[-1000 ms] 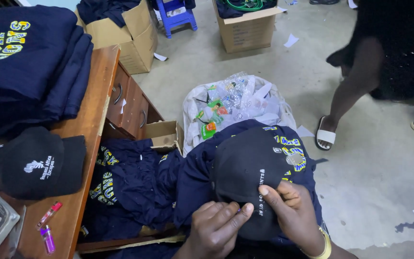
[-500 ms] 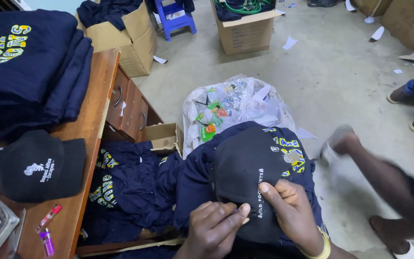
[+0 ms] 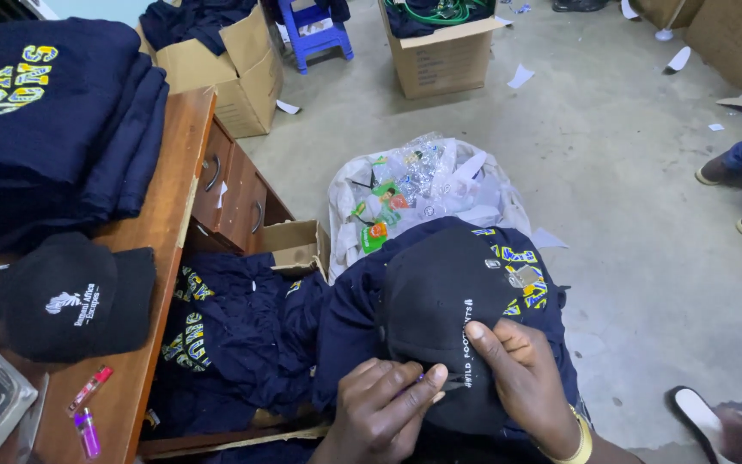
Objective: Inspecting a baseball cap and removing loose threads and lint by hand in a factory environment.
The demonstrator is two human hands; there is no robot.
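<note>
The black cap (image 3: 444,314) lies on the person's lap, crown up, on a navy garment with yellow lettering (image 3: 521,262), right under both hands at the near edge of the view. It looks light and soft in the crown but stiffer along the front panel and seams, so I'd judge it wants holding by the firm edge and not the loose cloth, which would just dimple under a finger. The right hand (image 3: 521,382) does that: it lies over the cap's near side with the thumb stretched out flat along the white stitched line, fingers curled down to pin the fabric taut, a yellow band (image 3: 579,440) at its wrist. The left hand (image 3: 384,412) is bunched close beside it, fingertips drawn together in a pinch on something small and thin with a hint of purple; what it is I cannot tell, it is too small. Both wrists come up from below, bent inward, so the hands nearly touch over the cap. Beyond the hands sits a clear bag of small packets (image 3: 418,193); to their left, a carton of navy shirts (image 3: 234,331) and a wooden desk (image 3: 169,215) with another black cap (image 3: 66,296).
</note>
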